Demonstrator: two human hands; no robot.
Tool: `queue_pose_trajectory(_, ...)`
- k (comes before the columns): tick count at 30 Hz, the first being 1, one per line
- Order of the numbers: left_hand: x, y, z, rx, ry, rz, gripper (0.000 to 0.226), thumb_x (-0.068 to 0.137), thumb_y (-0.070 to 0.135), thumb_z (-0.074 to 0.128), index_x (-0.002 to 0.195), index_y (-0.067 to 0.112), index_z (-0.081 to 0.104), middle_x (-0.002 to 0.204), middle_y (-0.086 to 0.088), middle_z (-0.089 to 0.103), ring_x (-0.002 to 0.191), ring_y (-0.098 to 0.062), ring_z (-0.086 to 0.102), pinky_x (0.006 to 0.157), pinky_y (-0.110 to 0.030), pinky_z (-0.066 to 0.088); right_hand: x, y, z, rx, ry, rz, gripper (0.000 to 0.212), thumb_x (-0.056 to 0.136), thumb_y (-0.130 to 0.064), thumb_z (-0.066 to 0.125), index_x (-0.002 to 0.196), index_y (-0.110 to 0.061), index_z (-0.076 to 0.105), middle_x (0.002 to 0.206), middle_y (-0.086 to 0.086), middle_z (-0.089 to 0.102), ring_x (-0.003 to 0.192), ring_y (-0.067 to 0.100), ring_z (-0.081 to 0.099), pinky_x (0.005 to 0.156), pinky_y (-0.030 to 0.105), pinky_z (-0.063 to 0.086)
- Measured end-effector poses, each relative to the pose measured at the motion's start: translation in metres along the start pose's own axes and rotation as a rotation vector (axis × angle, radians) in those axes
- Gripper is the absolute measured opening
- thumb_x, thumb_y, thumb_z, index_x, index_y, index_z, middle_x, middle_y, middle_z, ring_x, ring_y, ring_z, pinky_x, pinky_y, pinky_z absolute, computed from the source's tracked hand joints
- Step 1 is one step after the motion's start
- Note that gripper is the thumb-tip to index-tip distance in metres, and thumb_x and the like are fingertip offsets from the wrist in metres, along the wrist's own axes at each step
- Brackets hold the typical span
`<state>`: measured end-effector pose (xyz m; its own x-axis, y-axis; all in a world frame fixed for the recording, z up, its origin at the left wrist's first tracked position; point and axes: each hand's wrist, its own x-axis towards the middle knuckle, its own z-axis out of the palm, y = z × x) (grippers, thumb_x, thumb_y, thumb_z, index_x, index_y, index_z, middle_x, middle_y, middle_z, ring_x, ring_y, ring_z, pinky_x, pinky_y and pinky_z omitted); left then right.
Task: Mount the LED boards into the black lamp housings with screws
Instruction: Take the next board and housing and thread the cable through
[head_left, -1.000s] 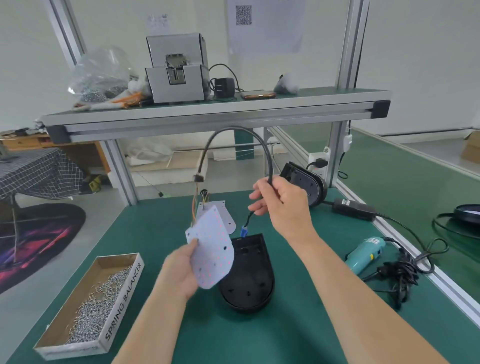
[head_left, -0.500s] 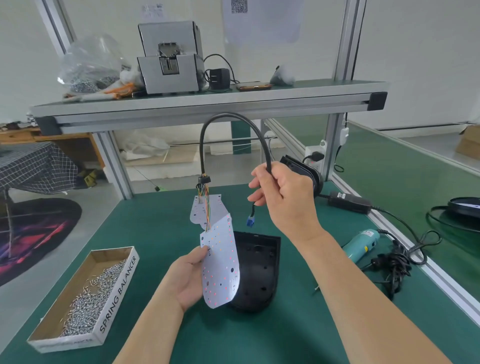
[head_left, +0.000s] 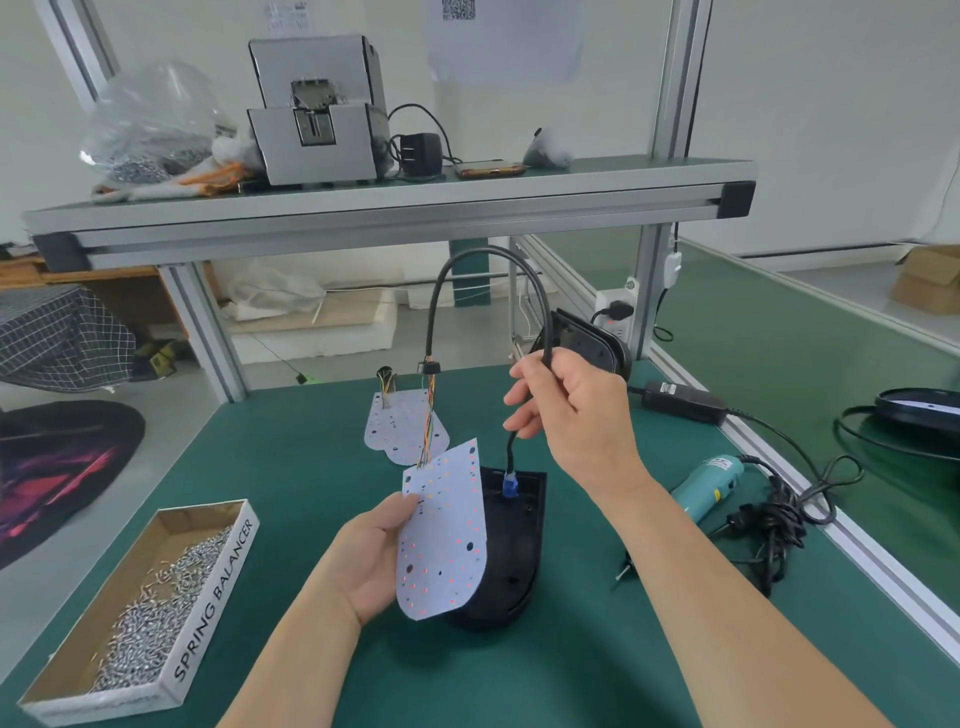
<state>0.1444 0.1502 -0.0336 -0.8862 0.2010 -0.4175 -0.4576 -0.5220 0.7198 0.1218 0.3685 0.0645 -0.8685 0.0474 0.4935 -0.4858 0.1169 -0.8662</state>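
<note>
Bench: we see a green mat (head_left: 291, 467) under all the parts.
Screw box: a cardboard tray (head_left: 218, 597) of screws (head_left: 156, 613) sits front left, well apart from the housing.
Lamp housing: the black shell (head_left: 511, 551) lies open side up at mid-bench, rounded end towards us.
LED board: the white board (head_left: 444, 540) is held tilted, covering the housing's left edge in our view.
Right hand: we find it (head_left: 576, 415) raised over the housing's far end, with curled fingers and thumb pinching the black cable (head_left: 485, 250).
Left hand: it (head_left: 369, 561) pinches the board's left edge, thumb on the face.
Spare board: a second one (head_left: 405, 431) lies flat beyond the housing.
Blue connector: it (head_left: 510, 486) hangs at the housing's far rim; whether it touches, we cannot tell.
</note>
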Motion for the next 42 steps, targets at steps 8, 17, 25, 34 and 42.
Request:
queue_pose_trajectory(8,0.005,-0.005,0.016,0.135,-0.006,0.013,0.034,0.101,0.011,0.045,0.13,0.002,0.059,0.129,-0.019,0.066,0.106,-0.032,0.066,0.09,-0.047,0.052,-0.005,0.004,0.001,0.033,-0.02,0.0,0.022,0.104,-0.019,0.053,0.088,-0.015,0.067,0.072,0.004,0.07,0.054,0.02,0.07,0.05,0.022,0.053)
queue_pose_trajectory(17,-0.001,-0.01,0.004,0.061,-0.067,0.022,0.041,0.088,0.015,0.059,0.127,0.002,0.065,0.125,-0.019,0.067,0.103,-0.034,0.069,0.093,-0.049,0.053,0.002,-0.01,-0.015,-0.146,-0.083,-0.016,0.024,0.104,-0.02,0.052,0.089,-0.011,0.068,0.072,0.004,0.07,0.053,0.018,0.069,0.05,0.024,0.054)
queue_pose_trajectory(25,-0.017,0.018,0.014,0.018,-0.224,0.208,0.041,0.093,0.018,0.052,0.131,0.013,0.066,0.128,-0.013,0.068,0.107,-0.03,0.07,0.086,-0.045,0.059,0.022,-0.025,-0.031,-0.628,-0.359,-0.073,0.036,0.101,-0.038,0.055,0.102,-0.008,0.075,0.114,0.005,0.071,0.098,0.025,0.06,0.09,0.031,0.042)
queue_pose_trajectory(34,-0.036,0.033,0.042,0.01,-0.234,0.286,0.04,0.09,0.016,0.053,0.125,0.01,0.07,0.122,-0.013,0.07,0.101,-0.028,0.072,0.081,-0.041,0.061,-0.001,0.024,-0.02,0.608,-0.506,0.49,0.073,0.093,-0.074,0.037,0.152,-0.031,0.039,0.143,-0.004,0.059,0.132,0.019,0.056,0.097,0.044,0.052)
queue_pose_trajectory(42,-0.046,0.046,0.019,-0.132,-0.144,0.295,0.037,0.086,0.022,0.057,0.117,0.012,0.075,0.119,-0.012,0.072,0.097,-0.031,0.074,0.075,-0.047,0.062,-0.016,0.033,-0.028,0.204,-0.56,0.372,0.058,0.09,-0.01,0.061,0.144,-0.029,0.05,0.135,-0.002,0.06,0.121,0.014,0.058,0.089,0.03,0.053)
